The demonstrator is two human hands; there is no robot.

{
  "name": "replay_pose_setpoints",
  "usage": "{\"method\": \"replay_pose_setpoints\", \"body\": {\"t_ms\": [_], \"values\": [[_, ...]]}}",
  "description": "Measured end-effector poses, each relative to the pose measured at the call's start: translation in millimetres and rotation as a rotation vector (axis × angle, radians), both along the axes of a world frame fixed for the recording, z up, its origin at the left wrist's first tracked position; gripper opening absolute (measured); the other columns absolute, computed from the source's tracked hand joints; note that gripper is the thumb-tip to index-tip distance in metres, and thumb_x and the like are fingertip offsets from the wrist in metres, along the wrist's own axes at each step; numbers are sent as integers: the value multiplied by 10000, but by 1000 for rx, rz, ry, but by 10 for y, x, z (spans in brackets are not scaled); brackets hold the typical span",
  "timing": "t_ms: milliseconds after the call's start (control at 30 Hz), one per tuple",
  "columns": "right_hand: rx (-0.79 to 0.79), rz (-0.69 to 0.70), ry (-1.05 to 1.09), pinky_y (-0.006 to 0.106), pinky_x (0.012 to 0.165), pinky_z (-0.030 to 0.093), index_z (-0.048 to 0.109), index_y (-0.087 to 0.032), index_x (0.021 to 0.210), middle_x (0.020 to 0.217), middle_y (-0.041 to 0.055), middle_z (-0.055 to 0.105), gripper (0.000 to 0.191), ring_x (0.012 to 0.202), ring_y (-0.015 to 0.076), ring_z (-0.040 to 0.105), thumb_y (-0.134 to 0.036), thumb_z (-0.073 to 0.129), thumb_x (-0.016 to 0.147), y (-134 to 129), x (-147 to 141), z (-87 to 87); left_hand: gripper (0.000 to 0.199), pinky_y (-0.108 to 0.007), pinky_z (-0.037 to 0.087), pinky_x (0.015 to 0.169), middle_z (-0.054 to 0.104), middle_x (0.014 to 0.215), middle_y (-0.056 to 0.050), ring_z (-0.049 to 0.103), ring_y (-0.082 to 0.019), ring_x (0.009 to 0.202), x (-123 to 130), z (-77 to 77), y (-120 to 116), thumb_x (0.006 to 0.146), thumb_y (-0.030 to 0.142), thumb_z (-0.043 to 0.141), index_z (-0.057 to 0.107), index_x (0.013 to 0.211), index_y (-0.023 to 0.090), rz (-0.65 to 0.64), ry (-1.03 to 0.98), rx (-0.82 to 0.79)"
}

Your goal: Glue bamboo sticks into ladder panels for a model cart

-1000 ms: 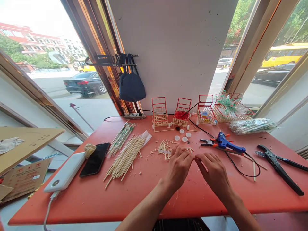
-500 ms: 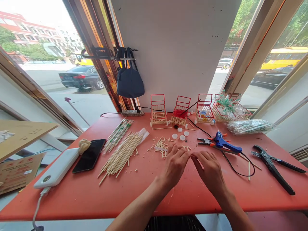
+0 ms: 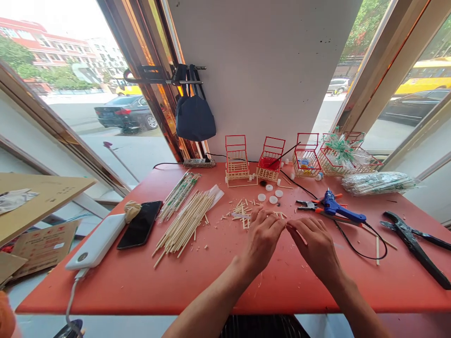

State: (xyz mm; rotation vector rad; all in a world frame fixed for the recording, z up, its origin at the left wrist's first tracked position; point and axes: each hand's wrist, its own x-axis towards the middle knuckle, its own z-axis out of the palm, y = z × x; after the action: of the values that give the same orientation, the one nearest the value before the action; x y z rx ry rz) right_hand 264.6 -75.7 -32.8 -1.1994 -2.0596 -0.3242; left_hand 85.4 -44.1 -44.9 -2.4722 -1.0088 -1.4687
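My left hand point(image 3: 265, 233) and my right hand point(image 3: 314, 236) meet over the middle of the red table point(image 3: 214, 286), fingertips almost touching. The fingers of each are bent and drawn together in a pinch. Whatever lies between them is hidden or too small to name. Just beyond my left hand lies a scatter of short cut stick pieces point(image 3: 242, 209). White round caps point(image 3: 272, 199) lie behind my fingers. To the right of my right hand rests a blue glue gun point(image 3: 340, 206) beside orange-handled pliers point(image 3: 307, 205).
Small stick-built carts point(image 3: 238, 164) with red frames line the back. Long wooden sticks point(image 3: 185, 223), a phone point(image 3: 140, 224) and a white power bank point(image 3: 97, 241) lie left. Black cutters point(image 3: 417, 249) and a plastic-wrapped bundle point(image 3: 378, 183) lie right. The glue gun's cord point(image 3: 352, 249) loops forward.
The view has swung slightly left, so everything appears farther right. Both hands keep nearly the same pose, fingertips together; nothing on the table has visibly been moved.
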Motion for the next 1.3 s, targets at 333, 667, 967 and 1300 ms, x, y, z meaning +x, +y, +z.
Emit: {"method": "replay_pose_setpoints", "body": {"t_ms": [333,667,967,1300], "values": [[-1,29,-16,334,826,428,729,-182,1108,907,49,748,156,860,214,631,-236,590,1063,34,-12,45,71,-408,484,1047,772,937,-23,676,-202,961,-11,23,13,1014,165,651,709,1042,193,-1,-21,19],[-19,-3,-30,345,811,437,725,-192,1015,908,57,764,144,861,214,660,-243,599,1061,90,3,60,162,-415,489,1035,777,1021,-50,662,-227,1035,-54,53,34,1031,177,616,694,1173,180,10,14,-51],[-13,7,-5,339,833,455,709,-216,1049,934,48,772,122,858,196,662,-229,589,1067,135,17,2,316,-435,477,1078,754,1153,-87,639,-259,1159,-101,60,40,1009,135,616,627,1323,169,43,48,-117],[15,17,39,331,845,440,723,-211,1092,925,44,749,115,881,204,636,-225,615,1054,112,55,-21,110,-359,492,968,771,968,-34,652,-207,993,-63,15,82,982,144,682,726,1064,203,1,-12,-62]]}}
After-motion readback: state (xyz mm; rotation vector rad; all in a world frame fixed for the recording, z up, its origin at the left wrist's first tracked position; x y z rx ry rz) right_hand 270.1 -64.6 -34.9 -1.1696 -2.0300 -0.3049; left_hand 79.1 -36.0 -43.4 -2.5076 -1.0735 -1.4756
